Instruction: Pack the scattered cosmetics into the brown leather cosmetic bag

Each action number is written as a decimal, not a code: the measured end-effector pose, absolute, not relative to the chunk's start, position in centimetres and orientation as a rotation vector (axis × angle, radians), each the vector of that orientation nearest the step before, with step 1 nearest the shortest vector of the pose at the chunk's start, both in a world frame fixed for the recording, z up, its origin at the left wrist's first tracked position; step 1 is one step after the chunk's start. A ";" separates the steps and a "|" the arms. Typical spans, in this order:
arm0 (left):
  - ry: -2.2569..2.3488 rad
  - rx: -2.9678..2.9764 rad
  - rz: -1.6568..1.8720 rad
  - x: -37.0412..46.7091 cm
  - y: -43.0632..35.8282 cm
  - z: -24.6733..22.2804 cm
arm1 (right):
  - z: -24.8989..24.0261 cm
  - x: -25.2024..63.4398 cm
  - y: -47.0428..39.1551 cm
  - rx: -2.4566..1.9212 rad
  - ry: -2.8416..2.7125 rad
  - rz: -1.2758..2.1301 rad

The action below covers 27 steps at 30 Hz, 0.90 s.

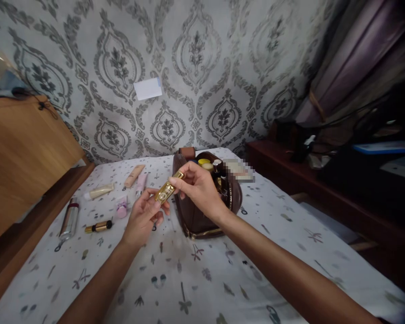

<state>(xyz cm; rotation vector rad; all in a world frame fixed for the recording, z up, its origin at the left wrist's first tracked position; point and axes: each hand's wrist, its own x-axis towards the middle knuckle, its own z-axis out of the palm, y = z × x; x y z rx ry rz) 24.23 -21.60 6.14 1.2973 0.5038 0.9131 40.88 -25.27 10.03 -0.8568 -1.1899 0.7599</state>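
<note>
Gold, slim item (164,192) sits narrowly pinched between left fingers (154,209) below and right fingers (180,185) above.

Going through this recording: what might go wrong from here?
The slim gold item is held only by fingertips of the left grip and right grip, so it might slip. The brown bag is unzipped with containers inside, and the right wrist overlaps it in view; a bump could perhaps upset them. The cylindrical bottle lies on its side, so it may roll if jostled.
</note>
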 end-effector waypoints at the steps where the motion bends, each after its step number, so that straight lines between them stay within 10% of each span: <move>1: 0.499 1.284 0.917 24.4 -21.7 6.1 | 10.1 41.0 -25.3 -0.867 -1.196 0.762; 27: 0.633 1.413 0.691 24.9 -19.9 -2.1 | 11.1 42.8 -25.4 -1.150 -1.634 0.557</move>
